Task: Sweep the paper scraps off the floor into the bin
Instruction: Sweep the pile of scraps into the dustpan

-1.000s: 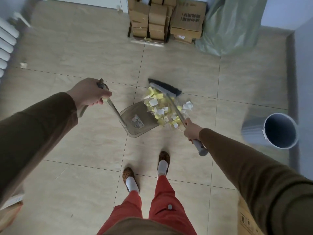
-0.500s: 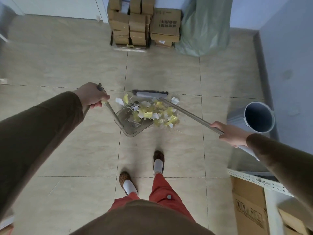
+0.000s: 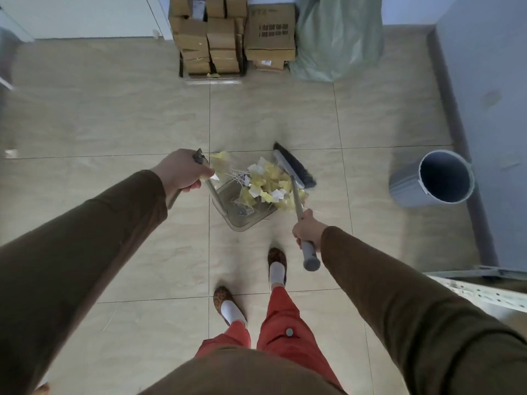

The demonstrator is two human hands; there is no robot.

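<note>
A pile of yellow and white paper scraps (image 3: 266,182) lies at the mouth of a clear brownish dustpan (image 3: 242,213) on the tiled floor. My left hand (image 3: 181,171) is closed around the dustpan's upright handle. The grey handle of a broom is gripped by my right hand (image 3: 309,230), and the dark broom head (image 3: 295,165) rests against the far right side of the pile. A grey round bin (image 3: 433,179) stands open to the right, near the wall.
Stacked cardboard boxes (image 3: 225,35) and a green plastic sack (image 3: 336,38) line the far wall. A metal shelf rail (image 3: 482,292) juts in at the right. My feet (image 3: 276,266) stand just behind the dustpan. A small scrap (image 3: 11,153) lies far left.
My right hand swung the broom back in from the right, so its handle now stands steeply near the pan. The scraps have bunched closer onto the dustpan mouth. The view shifted.
</note>
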